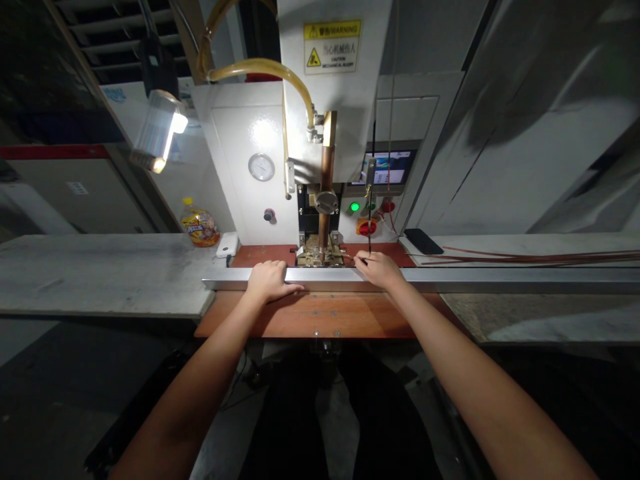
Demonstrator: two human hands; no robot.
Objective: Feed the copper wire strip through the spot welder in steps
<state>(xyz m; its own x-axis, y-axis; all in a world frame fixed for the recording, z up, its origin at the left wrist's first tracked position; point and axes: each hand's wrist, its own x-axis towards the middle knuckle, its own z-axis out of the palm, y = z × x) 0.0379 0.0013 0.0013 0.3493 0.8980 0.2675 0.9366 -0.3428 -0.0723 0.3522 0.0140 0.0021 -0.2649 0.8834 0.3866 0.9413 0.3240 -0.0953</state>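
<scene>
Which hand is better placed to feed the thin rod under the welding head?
Right, probably. The right hand already pinches the thin rod beside the electrode; the left hand only rests on the metal rail.

The left hand (270, 280) curls over the metal bar (450, 279), its fingers hidden behind it. What the right hand (379, 269) pinches is too small to tell. The bar runs off the right edge.

A yellow warning label (332, 46) on the white machine housing (345, 100) reads "WARNING" and "CAUTION"; its smaller print and the bottle label (196, 228) are illegible
</scene>
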